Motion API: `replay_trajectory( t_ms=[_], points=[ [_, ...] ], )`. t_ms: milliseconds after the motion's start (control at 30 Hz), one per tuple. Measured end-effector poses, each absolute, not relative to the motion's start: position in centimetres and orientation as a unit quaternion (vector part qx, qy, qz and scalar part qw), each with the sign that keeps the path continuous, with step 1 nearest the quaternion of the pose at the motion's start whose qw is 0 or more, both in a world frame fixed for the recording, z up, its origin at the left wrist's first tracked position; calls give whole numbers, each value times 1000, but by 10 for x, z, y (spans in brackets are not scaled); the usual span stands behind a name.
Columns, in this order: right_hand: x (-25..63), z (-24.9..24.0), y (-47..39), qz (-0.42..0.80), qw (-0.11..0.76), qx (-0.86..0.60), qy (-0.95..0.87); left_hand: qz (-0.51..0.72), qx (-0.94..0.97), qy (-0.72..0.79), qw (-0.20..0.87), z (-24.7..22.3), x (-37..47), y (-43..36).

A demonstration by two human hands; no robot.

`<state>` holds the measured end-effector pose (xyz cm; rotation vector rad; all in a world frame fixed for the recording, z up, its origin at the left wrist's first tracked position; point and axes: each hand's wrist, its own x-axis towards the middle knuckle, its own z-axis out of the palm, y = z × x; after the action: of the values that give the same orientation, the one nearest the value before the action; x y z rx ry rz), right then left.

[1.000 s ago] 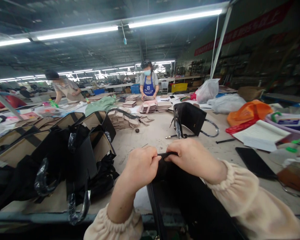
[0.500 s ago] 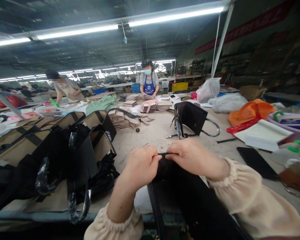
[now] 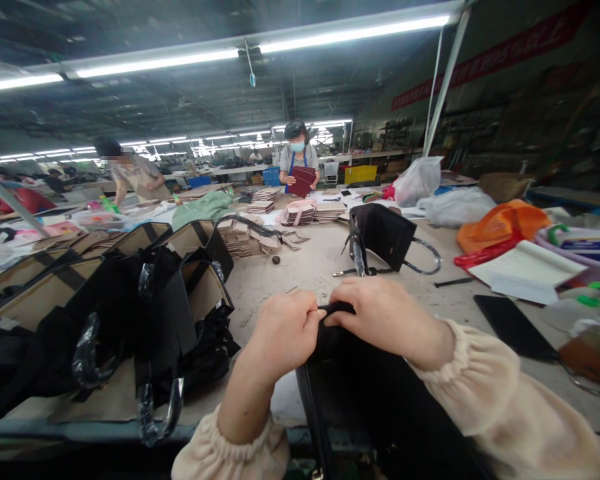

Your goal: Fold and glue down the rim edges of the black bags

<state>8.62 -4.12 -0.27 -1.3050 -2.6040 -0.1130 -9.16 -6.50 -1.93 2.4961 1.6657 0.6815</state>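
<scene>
Both hands, left (image 3: 285,333) and right (image 3: 380,317), pinch the black bag's (image 3: 380,407) top edge with closed fingers at lower centre, steadying it upright.

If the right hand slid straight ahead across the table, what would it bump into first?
Probably the black handbag standing just beyond the right hand, though depth is hard to judge; bare table lies between.

Bag factory floor: long worktable (image 3: 305,267), stacked cut pieces (image 3: 245,240), unfinished bags (image 3: 130,300), strip lights (image 3: 350,33).
</scene>
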Motion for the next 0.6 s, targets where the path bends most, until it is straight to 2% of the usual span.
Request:
replay_trajectory(
  t_ms=[133,433,600],
  points=[
    [80,-3,-38,-46,100,-430,-896,223,808,545,34,-18,-92,-66],
    [89,-6,-27,54,115,-365,-922,229,806,542,60,-15,-90,-66],
    [89,-5,-29,42,116,-391,-912,253,792,543,118,-14,-93,-69]
  ],
)
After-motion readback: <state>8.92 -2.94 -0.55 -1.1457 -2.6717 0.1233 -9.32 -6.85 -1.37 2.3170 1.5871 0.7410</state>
